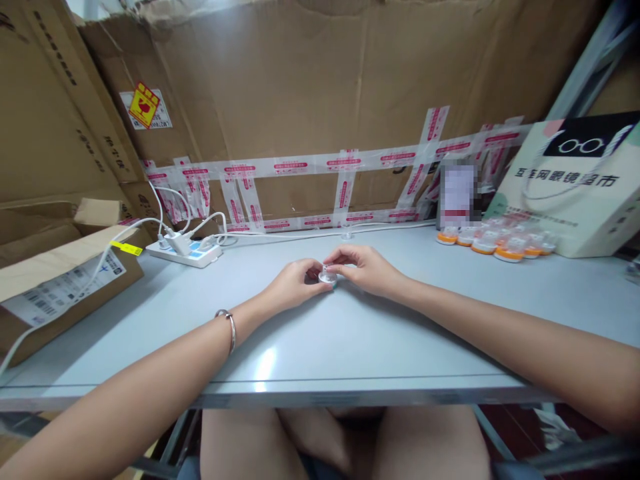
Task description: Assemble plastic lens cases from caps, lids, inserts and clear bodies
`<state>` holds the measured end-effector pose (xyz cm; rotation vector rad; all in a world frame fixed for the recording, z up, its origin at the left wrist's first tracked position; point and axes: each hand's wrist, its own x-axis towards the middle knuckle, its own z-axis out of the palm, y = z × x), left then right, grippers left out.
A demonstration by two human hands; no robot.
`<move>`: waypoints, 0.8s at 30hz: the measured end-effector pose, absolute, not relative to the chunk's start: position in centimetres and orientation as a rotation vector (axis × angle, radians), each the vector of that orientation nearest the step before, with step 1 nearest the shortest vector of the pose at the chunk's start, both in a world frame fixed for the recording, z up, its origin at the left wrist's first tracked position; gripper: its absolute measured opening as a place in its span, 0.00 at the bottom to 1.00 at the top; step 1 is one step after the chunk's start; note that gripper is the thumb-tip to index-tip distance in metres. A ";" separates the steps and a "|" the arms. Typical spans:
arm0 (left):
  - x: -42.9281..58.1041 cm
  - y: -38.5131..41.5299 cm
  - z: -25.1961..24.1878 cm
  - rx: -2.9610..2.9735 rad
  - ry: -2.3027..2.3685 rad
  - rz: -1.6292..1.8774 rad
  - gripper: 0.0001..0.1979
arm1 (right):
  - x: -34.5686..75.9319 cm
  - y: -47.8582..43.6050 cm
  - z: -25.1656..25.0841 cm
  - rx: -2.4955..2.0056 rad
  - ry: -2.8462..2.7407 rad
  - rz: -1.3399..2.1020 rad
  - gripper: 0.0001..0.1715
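A small round clear-and-white plastic piece point(327, 275) with a little upright knob is between my two hands, at the middle of the table. My left hand point(295, 283) pinches its rim from the left, thumb along the near side. From the right, my right hand point(367, 267) closes its fingertips on the knob. A bit of green shows at the piece's lower right edge. Behind my hands, a small clear plastic piece point(347, 233) stands on the table by the cable. Fine details of the held piece are too small to make out.
Several round white pieces with orange bases point(509, 252) cluster at the right, before a phone-like upright object point(457, 197) and a paper bag point(575, 187). A power strip point(193, 255) with cables and an open cardboard box point(75, 287) stand left. A large carton point(310, 87) walls the back.
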<state>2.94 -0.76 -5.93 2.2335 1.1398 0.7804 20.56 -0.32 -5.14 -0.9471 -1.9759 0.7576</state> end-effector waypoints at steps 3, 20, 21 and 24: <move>2.9 -0.8 -5.9 2.225 1.151 0.779 0.15 | 20.6 -0.3 -5.3 -0.922 -2.004 0.729 0.06; 2.9 -0.6 -6.1 2.257 1.153 0.781 0.14 | 20.3 -0.2 -6.1 -0.909 -2.002 0.658 0.09; 2.9 -0.7 -6.0 2.266 1.160 0.774 0.14 | 20.2 -0.2 -6.0 -0.910 -2.004 0.660 0.09; 2.9 -0.7 -5.9 2.262 1.165 0.777 0.14 | 20.5 0.1 -5.6 -0.921 -1.960 0.646 0.11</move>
